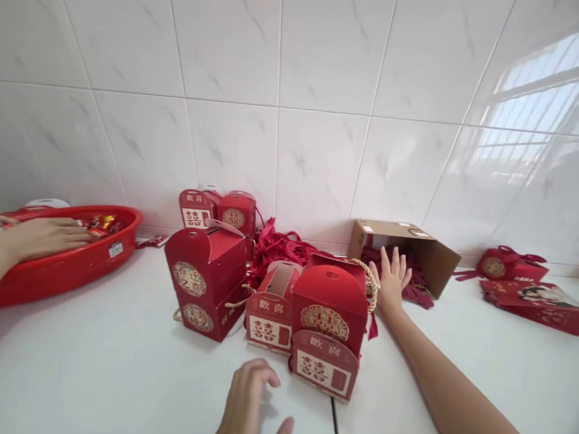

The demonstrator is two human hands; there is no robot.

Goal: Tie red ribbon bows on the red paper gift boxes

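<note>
Logging, left of the carton [442, 264], a co-worker's hand [47, 238] in the red basin [64, 283]; nearer, red boxes [327, 292] folded upright, seemingly untied; front-left of the carton, our left hand [249, 401], fingers parted, empty; at its mouth, our right hand [390, 285] spread; rightward, one ribbon-tied box [513, 268]; we judge folding well along, tying mostly outstanding

We could pass along the bare near-left table [106, 376]. Boxes [328, 297] block the middle beyond our left hand [247, 401], with ribbons [282, 243] behind; our right forearm [446, 393] crosses the right; a basin [63, 286] and a co-worker's hand [50, 238] obstruct far left.
</note>
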